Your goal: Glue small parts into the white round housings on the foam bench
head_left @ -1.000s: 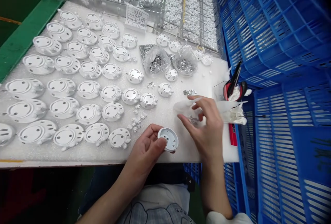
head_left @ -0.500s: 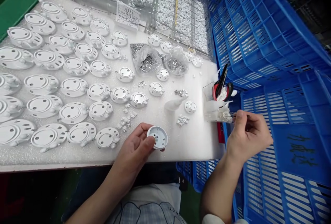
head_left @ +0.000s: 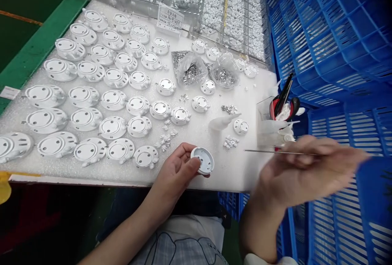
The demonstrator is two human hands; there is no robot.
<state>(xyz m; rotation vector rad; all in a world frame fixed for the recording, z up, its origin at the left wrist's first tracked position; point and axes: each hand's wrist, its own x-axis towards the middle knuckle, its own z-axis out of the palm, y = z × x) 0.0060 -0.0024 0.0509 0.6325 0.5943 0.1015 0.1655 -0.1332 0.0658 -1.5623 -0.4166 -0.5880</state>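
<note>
My left hand (head_left: 180,175) grips a small round white part (head_left: 206,161) near the table's front edge, its hollow side up and the thumb on its inner face. My right hand (head_left: 306,171), blurred by motion, is closed on a thin metal rod (head_left: 269,152) that points left toward the white part without touching it. Just behind the right hand stands a clear container (head_left: 265,128) with scissors (head_left: 284,108) and white items. Small white pieces (head_left: 230,142) lie in a pile behind the held part, beside a single round white part (head_left: 241,126).
Rows of round white parts (head_left: 113,127) cover the left of the white table (head_left: 226,177). Plastic bags of small metal pieces (head_left: 191,70) lie at the middle back. Behind them is a clear divided tray (head_left: 200,24). Blue crates (head_left: 333,40) stand at the right.
My right hand has come away from the clear container, with the thin rod now in full view. The camera view has shifted left; my left hand still holds the round part.
</note>
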